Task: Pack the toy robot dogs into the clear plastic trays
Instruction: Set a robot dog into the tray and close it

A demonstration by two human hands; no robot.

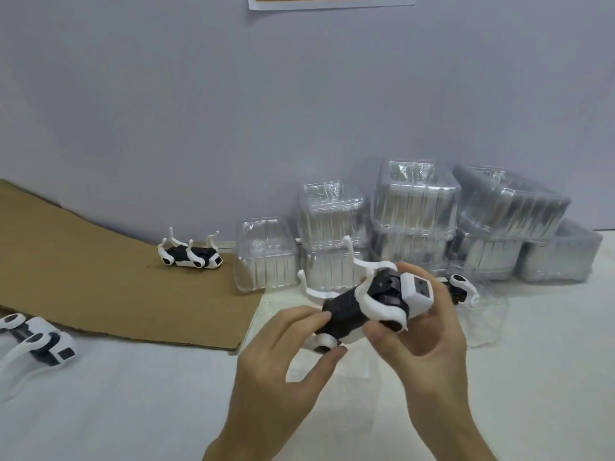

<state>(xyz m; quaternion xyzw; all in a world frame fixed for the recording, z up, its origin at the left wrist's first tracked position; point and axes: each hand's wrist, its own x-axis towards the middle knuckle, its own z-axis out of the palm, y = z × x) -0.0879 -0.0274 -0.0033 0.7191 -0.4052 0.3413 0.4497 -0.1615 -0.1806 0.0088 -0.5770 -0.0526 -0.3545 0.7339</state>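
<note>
Head view: left hand [283,347] pinches, right hand [429,331] grasps the upturned toy robot dog [346,311]; orienting step, apparently. Next: seat it in clear tray [352,364] beneath the fingers.

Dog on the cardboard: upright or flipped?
Flipped. The toy dog lies on its back on the cardboard, white legs pointing up.

Head-worn view, forward and down, close over table [133,394].
</note>
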